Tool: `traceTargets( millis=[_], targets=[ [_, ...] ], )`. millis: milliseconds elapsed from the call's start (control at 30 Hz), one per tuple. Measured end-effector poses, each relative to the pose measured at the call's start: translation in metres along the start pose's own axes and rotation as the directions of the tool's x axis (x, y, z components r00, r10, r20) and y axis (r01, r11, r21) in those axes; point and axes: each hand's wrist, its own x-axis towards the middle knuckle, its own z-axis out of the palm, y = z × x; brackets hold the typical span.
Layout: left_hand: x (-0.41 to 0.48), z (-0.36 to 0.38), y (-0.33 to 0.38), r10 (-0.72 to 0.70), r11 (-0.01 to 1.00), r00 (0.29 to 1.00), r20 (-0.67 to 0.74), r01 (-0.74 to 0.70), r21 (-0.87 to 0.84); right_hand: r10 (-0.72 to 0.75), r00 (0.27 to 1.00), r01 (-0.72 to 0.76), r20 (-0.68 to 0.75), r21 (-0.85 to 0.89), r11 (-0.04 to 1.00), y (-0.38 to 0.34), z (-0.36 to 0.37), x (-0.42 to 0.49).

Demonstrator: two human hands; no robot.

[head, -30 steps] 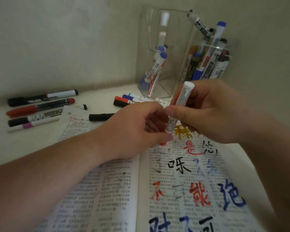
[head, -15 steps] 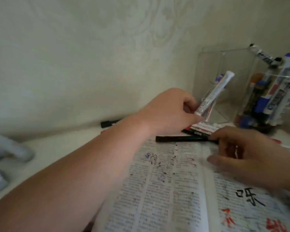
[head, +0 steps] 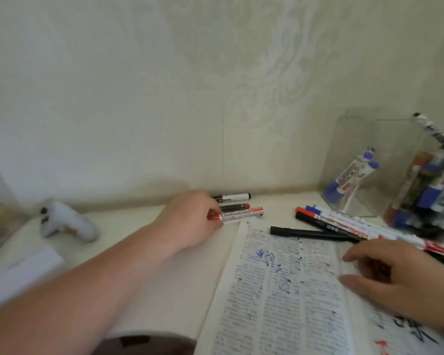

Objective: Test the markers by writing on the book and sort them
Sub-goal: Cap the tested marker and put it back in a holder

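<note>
An open book (head: 280, 290) of printed text with blue, black and red scribbles lies on the white desk. My left hand (head: 190, 221) reaches to the back of the desk and pinches the red-capped end of a white whiteboard marker (head: 241, 213), which lies level beside a dark red marker (head: 235, 207) and a black-and-white marker (head: 235, 197). My right hand (head: 400, 280) rests on the book's right page with its fingers relaxed, holding nothing. A clear acrylic holder (head: 356, 139) at the back right contains a few blue-capped markers (head: 354, 175).
A black pen (head: 308, 233) and several red, blue and black markers (head: 344, 221) lie beyond the book's top edge. A second clear compartment (head: 433, 188) at the far right is packed with markers. A white gadget (head: 67, 222) and white paper (head: 18, 272) sit left.
My left hand took the white marker from the right hand and carried it left and down to the row by the wall. The right hand dropped onto the book. The view swung left.
</note>
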Motion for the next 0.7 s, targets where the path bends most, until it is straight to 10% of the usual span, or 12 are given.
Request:
traceTargets(
  millis=[367, 700],
  targets=[
    [0.023, 0.011, 0.001, 0.012, 0.998, 0.988, -0.155, -0.002, 0.062, -0.022, 0.999, 0.022, 0.026, -0.006, 1.0, -0.001, -0.002, 0.002],
    [0.018, 0.006, 0.012, -0.008, 0.99, 1.0, -0.022, 0.011, 0.139, -0.075, 0.996, 0.074, 0.049, 0.024, 0.997, 0.008, -0.004, 0.006]
  ],
)
